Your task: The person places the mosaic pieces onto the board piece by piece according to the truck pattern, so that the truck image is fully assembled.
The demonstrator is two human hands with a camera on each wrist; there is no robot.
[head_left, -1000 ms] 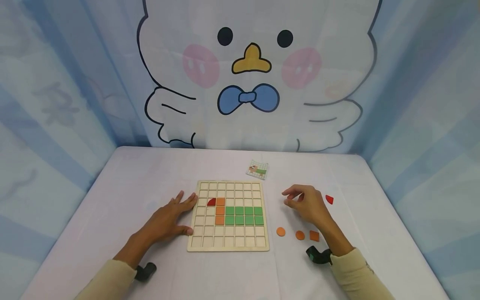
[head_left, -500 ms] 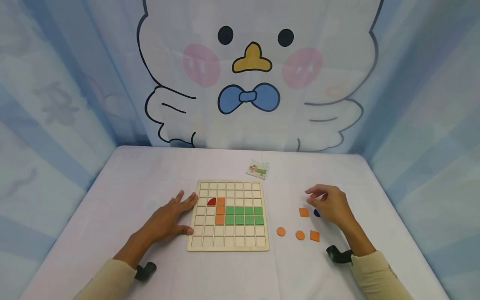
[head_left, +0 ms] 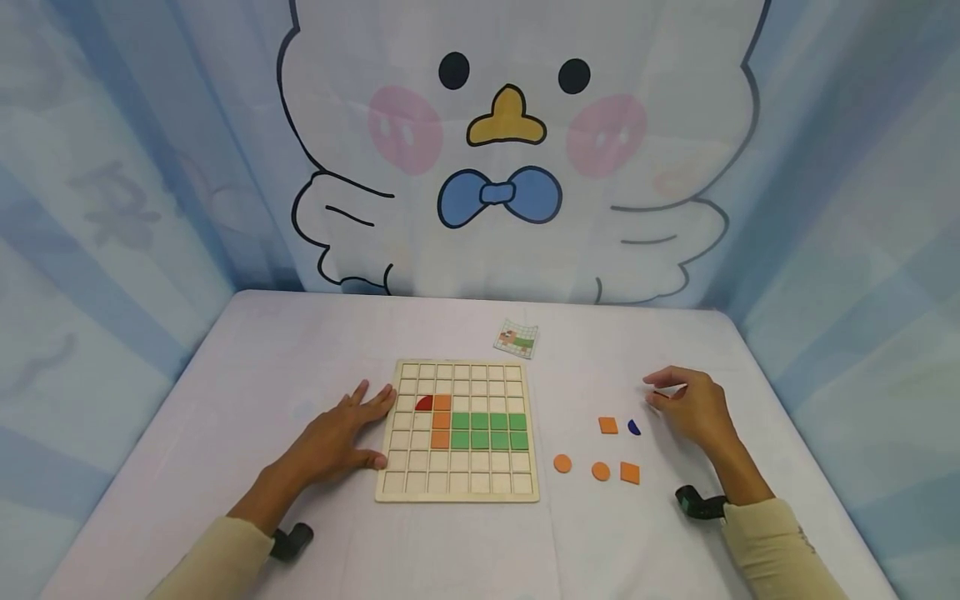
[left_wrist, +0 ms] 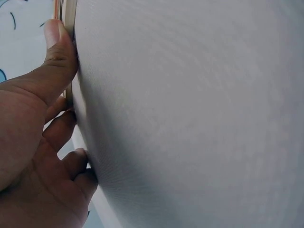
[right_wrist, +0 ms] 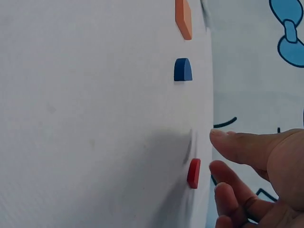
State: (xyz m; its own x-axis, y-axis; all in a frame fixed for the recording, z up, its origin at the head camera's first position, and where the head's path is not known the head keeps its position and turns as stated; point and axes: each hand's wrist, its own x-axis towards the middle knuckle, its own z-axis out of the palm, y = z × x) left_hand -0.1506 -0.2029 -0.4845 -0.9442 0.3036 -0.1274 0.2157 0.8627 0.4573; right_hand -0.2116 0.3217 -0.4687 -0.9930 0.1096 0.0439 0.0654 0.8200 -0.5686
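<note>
My left hand (head_left: 333, 437) lies spread at the left edge of a wooden grid board (head_left: 458, 497), with thumb and fingertips against its rim. Set in the board are green squares (head_left: 489, 431), orange squares (head_left: 441, 422) and a red quarter-round piece (head_left: 425, 403). Over the table at the right hovers my right hand (head_left: 693, 408), its thumb and fingers apart with nothing between them. Close below those fingers, a red piece (right_wrist: 194, 173) lies on the table, mostly covered by the hand in the head view. A blue half-round piece (head_left: 633, 427) lies just left of this hand.
Right of the board lie two orange discs (head_left: 562, 463) and two loose orange squares (head_left: 608, 426). A small picture card (head_left: 516, 339) rests behind the board. Printed curtains (head_left: 495, 258) enclose the back and sides of the white table (head_left: 315, 333).
My right hand has moved right, from near the board to over the red piece. This uncovers an orange square and the blue piece. The left hand keeps its place on the board.
</note>
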